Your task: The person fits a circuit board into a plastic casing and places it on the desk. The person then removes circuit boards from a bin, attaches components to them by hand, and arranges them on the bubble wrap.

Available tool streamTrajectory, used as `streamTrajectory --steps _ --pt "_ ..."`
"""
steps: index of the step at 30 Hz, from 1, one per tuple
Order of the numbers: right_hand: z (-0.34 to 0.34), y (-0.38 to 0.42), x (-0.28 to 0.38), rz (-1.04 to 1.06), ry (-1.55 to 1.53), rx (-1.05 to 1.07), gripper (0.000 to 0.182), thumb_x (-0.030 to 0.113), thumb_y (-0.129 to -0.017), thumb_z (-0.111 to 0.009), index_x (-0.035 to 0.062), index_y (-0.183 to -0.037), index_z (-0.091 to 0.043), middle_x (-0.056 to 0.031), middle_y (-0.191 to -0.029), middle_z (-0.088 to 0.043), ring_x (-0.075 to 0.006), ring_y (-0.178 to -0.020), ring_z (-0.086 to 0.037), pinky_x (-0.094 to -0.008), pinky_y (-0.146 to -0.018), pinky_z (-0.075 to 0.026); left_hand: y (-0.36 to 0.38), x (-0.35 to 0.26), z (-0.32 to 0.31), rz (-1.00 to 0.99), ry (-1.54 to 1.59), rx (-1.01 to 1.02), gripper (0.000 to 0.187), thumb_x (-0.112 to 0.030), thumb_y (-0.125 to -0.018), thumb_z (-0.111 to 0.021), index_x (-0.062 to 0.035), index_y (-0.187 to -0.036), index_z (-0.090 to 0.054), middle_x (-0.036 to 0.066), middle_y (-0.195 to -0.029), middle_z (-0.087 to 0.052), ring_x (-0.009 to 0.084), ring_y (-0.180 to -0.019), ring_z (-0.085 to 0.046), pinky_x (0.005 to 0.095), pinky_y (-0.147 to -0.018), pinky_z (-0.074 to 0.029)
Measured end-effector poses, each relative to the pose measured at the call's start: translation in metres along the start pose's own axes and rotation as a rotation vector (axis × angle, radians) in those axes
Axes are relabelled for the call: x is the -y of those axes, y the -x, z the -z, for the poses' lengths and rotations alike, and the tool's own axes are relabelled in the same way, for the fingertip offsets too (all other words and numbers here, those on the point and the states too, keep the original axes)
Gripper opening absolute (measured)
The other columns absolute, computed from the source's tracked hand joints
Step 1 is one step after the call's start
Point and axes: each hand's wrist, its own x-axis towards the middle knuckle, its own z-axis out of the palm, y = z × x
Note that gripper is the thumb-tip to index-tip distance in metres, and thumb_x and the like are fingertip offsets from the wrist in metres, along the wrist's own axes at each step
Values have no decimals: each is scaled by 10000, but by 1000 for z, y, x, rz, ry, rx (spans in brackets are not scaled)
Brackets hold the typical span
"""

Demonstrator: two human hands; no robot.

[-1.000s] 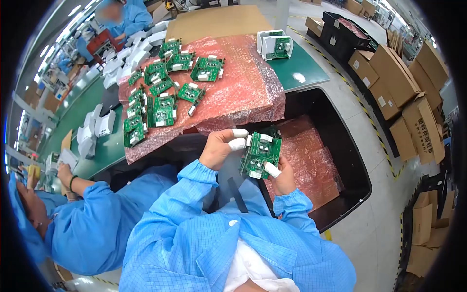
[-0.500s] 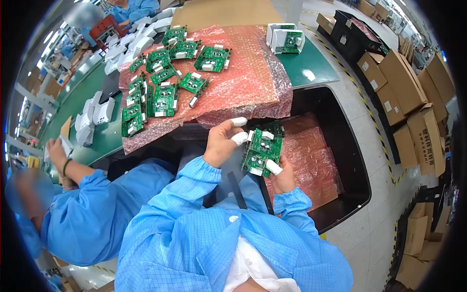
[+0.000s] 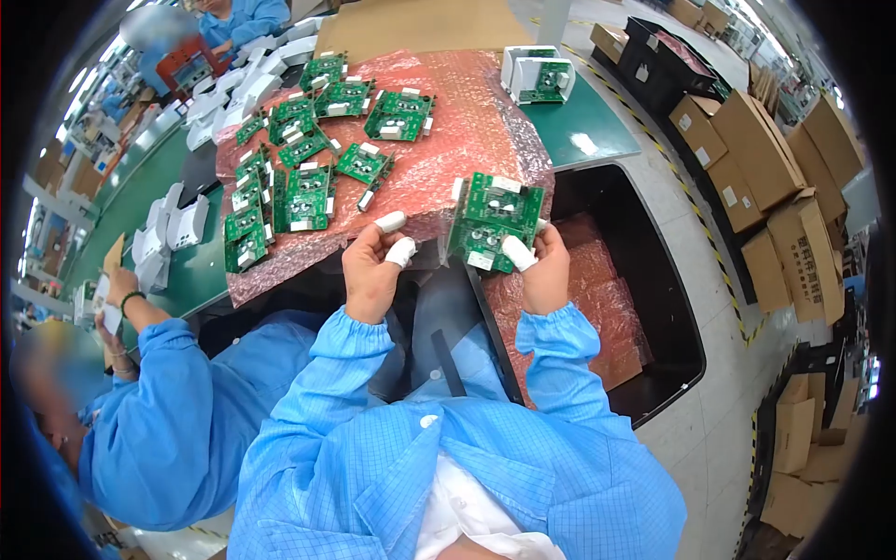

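My right hand point(image 3: 546, 271) grips a green circuit board point(image 3: 504, 207) by its lower right edge, with the white-covered thumb on its face. The board carries white connectors and small round parts, and is held up by the front edge of the pink bubble wrap point(image 3: 448, 121). To the left of the board, apart from it, is my left hand point(image 3: 371, 275). Its thumb and a fingertip wear white covers and stand apart with nothing between them. Several more circuit boards point(image 3: 311, 193) lie on the bubble wrap beyond my left hand.
A black bin point(image 3: 667, 345) with pink bubble wrap inside stands at my right. White housings point(image 3: 523, 67), one with a board, sit on the green table point(image 3: 593, 121). A co-worker point(image 3: 187, 401) sits at my left among more white housings point(image 3: 168, 229). Cardboard boxes point(image 3: 747, 177) line the right.
My right hand has raised the circuit board forward, from over the bin's edge to the bubble wrap's edge. My left hand has drawn away to the left of it.
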Motion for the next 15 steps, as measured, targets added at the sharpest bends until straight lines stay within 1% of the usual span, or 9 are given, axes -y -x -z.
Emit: streamTrajectory --steps 2,4,5,8,10,12,14,15 --pt "1 4 -5 8 18 4 408 -7 -746 -665 -20 -1109 -480 -96 -1014 -596 -146 -890 -584 -278 -777 -492 -3 -1 -2 37 9 -2 355 8 -806 -577 22 -1158 -529 50 -891 -592 87 -697 -561 210 -600 -475" --pt "8 10 -10 -40 -54 8 412 -4 -746 -665 -19 -1115 -481 -92 -1021 -598 -150 -888 -588 -280 -787 -489 -7 -9 -6 110 20 12 348 -6 -815 -572 19 -1159 -529 50 -894 -590 87 -683 -561 215 -600 -480" --pt "12 13 -11 -58 -80 2 412 -4 -746 -665 -18 -1115 -482 -91 -1023 -598 -150 -891 -588 -279 -791 -488 -10 -9 -10 89 10 19 336 -25 -821 -573 20 -1151 -536 49 -883 -591 98 -662 -568 220 -598 -477" --pt "28 20 -17 -67 -158 -75 395 -11 -751 -654 -12 -1110 -489 -82 -1017 -602 -148 -896 -589 -272 -793 -487 -45 -2 -38 -154 -155 129 325 -43 -818 -585 23 -1134 -550 44 -875 -601 133 -679 -592 243 -601 -480" --pt "44 25 -22 -71 -148 -151 387 -18 -754 -647 -9 -1109 -492 -78 -1013 -603 -146 -892 -589 -270 -788 -489 -77 -3 -78 -385 -345 201 326 -52 -803 -599 -9 -1125 -568 54 -858 -626 143 -708 -605 263 -613 -480" --pt "58 32 -25 -65 -163 -210 388 -21 -753 -642 1 -1111 -495 -69 -1016 -598 -144 -898 -583 -273 -793 -484 -108 -6 -127 -460 -565 272 327 -73 -762 -614 -94 -1088 -600 91 -851 -634 202 -755 -620 311 -683 -492" --pt "69 43 -24 -41 -173 -266 387 -14 -753 -640 6 -1112 -496 -68 -1022 -594 -144 -906 -579 -275 -799 -482 -140 1 -175 -623 -728 306 284 -81 -755 -607 -110 -1037 -612 102 -877 -634 246 -787 -616 343 -695 -490" --pt "76 48 -26 -33 -112 -285 374 -1 -756 -633 14 -1106 -500 -63 -1025 -590 -146 -918 -574 -275 -804 -477 -155 6 -195 -712 -806 317 264 -84 -751 -603 -118 -1012 -618 107 -890 -634 268 -804 -613 359 -701 -490"
